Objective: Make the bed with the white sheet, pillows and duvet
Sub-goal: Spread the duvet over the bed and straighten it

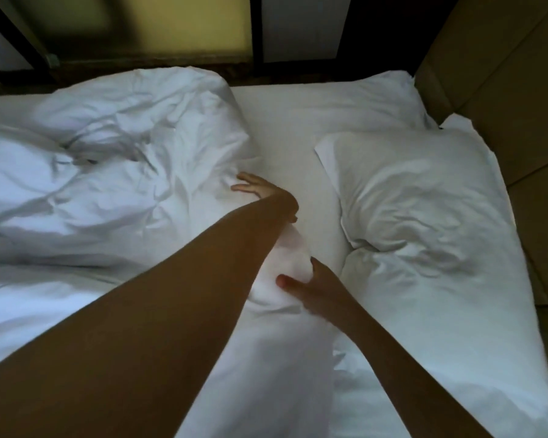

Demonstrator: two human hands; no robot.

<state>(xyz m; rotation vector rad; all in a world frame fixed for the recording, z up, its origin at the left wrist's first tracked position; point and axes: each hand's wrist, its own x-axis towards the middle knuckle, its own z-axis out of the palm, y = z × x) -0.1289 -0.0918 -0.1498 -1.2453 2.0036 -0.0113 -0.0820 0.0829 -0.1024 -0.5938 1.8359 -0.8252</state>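
While my left hand (pixel 255 188) is pressing the duvet (pixel 108 172) flat-fingered, my right hand (pixel 314 294) is clutching its edge behind it. I'm betting it's floppy.

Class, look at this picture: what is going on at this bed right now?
A person is leaning over an unmade bed. Their left hand rests with straight fingers on the edge of the crumpled duvet, which is heaped on the left side. Their right hand grips a fold of white fabric, apparently part of that duvet. The sheet shows bare in the middle, and rumpled pillows lie on the right. The duvet is not yet spread.
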